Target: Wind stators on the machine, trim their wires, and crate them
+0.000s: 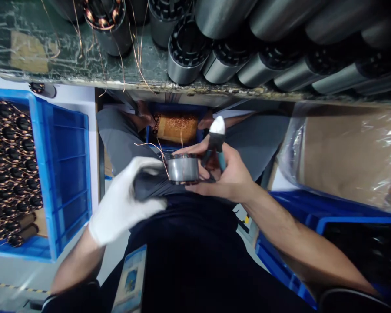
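My right hand [230, 174], bare, is closed around a short metal stator [183, 168] with copper wire ends sticking out, and it also grips a small tool with a blue handle and a white tip [216, 134]. My left hand [124, 204] wears a white glove and is blurred by motion just left of the stator, its fingertips close to or touching it. Both hands are above my lap, below the edge of the workbench [84, 74].
Several grey stator cylinders [189, 56] lie on the workbench, one wound with copper [104, 17]. A blue crate [65, 174] of wound coils stands at the left. Between my knees a blue bin holds copper scrap [177, 127]. More blue crates [299, 213] and a plastic-wrapped box [345, 152] are at the right.
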Available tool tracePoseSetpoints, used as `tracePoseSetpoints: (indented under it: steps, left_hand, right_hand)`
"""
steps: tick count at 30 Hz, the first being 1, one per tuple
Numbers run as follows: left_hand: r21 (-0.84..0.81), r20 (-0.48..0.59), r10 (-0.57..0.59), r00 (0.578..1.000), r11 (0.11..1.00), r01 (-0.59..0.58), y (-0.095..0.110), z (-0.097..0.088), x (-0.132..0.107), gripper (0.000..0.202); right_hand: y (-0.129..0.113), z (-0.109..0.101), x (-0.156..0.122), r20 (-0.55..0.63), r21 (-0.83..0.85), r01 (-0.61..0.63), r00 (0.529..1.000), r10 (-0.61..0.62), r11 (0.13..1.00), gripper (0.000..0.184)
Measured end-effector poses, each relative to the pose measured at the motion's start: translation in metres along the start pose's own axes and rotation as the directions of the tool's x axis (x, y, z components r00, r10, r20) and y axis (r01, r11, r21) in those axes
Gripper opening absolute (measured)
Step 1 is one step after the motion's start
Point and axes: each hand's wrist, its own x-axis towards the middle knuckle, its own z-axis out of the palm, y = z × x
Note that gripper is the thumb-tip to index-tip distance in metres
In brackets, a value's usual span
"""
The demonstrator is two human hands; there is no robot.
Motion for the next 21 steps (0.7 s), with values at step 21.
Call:
tracePoseSetpoints:
  steps: [21]
  left_hand:
    - [-0.321,0.295,-0.117,0.948,0.923,0.213,0.022,0.037,0.03,0.04]
  right_hand:
    - [-0.08,-0.042,-0.046,0.439,-0.767,0.445,0.889,-0.127,0.462,0.087]
